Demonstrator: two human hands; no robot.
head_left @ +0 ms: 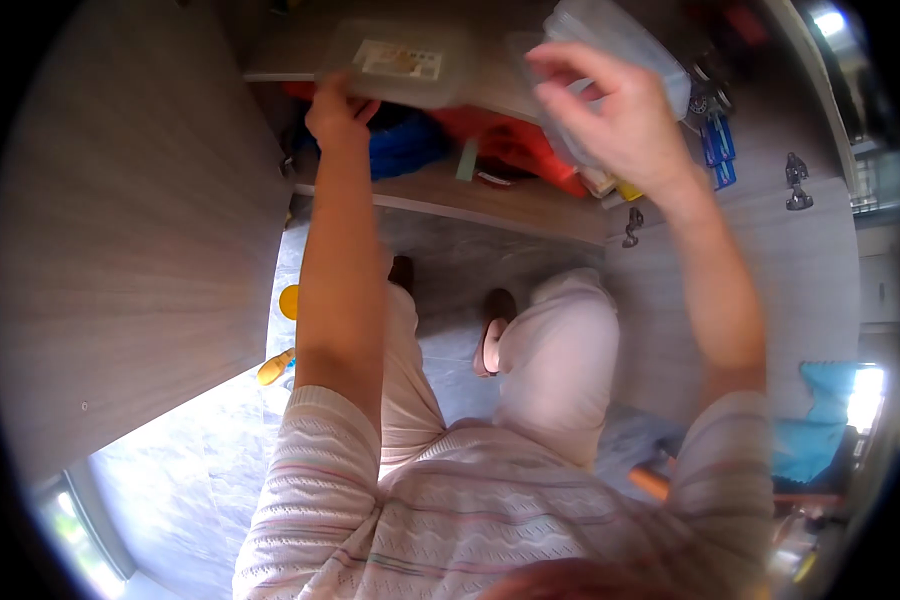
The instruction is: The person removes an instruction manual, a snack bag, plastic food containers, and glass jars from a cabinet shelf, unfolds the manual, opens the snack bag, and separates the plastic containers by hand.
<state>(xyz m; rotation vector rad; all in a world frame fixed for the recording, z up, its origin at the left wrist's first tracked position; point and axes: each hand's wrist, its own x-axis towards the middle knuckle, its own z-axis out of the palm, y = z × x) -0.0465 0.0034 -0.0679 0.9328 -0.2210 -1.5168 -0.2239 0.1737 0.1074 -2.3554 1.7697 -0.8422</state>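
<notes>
My left hand (340,115) is closed on the near left edge of a clear plastic container (450,85) with a printed paper label on it. It is held at the cabinet's upper shelf. My right hand (620,110) is raised to the right, fingers loosely curled and thumb apart from them. Just behind it stand clear plastic containers (660,50), partly covered by the hand. Slight blur hides whether the fingers touch them.
Red cloth or bags (530,150) and a blue bag (405,145) lie on the lower shelf (450,205). Open cabinet doors stand left (140,240) and right (740,270), the right one with blue packaged items (717,145). A yellow object (275,367) is on the grey floor.
</notes>
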